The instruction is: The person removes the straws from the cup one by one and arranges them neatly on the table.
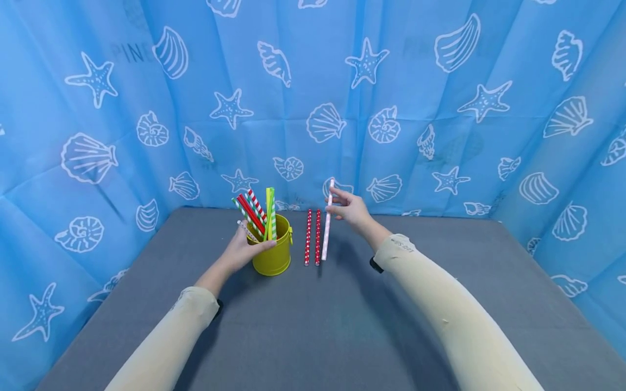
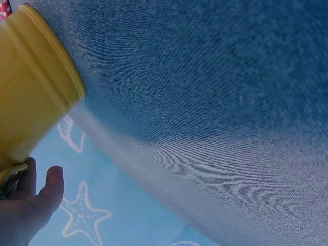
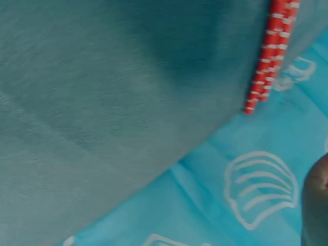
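Note:
My left hand [image 1: 238,251] grips a small yellow metal bucket [image 1: 271,262] near its rim, thumb along the front. Several paper straws [image 1: 254,209] lean in the bucket, striped red, green and yellow-green; a pale patterned one tilts over beside my fingers. In the left wrist view, fingertips show by the bucket's handle lug [image 2: 11,177]. Between thumb and fingers of my right hand [image 1: 354,210] is a pale pink straw with white dots [image 1: 327,233], held nearly upright by its upper part. Just left of it, two red straws with white dots [image 1: 312,239] lie side by side on the table.
The grey cloth-covered table [image 1: 313,326] ends at a blue curtain [image 1: 303,70] with white shells and starfish, which hangs behind it and along both sides. The bucket stands left of the red straws, near the table's back edge.

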`<state>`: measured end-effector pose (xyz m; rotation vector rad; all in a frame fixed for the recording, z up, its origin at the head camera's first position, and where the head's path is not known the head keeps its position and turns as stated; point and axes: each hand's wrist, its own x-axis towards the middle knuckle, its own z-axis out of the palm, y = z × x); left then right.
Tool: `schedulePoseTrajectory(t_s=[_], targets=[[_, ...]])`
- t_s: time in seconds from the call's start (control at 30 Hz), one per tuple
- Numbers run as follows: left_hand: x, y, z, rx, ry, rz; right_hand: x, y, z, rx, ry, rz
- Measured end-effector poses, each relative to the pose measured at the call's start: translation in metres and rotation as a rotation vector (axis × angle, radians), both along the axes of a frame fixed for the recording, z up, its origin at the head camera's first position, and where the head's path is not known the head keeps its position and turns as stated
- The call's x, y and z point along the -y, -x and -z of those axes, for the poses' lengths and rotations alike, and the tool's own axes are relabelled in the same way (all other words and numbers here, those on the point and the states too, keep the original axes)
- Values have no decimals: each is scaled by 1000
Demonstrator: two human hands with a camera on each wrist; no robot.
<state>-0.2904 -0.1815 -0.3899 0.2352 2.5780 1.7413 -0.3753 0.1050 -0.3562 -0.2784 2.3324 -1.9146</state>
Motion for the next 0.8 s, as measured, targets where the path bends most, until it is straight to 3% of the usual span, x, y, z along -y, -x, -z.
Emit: schedulePoseTrajectory(t_s=[0.2, 0.43, 0.8], targets=[[2, -2, 2, 8, -13, 1, -5, 9, 21, 45, -90, -28], [3, -2, 7, -1, -8, 5, -9, 21, 44, 104, -113, -45], [7, -1, 6, -19, 23, 30, -12, 33, 56, 178, -302, -64]])
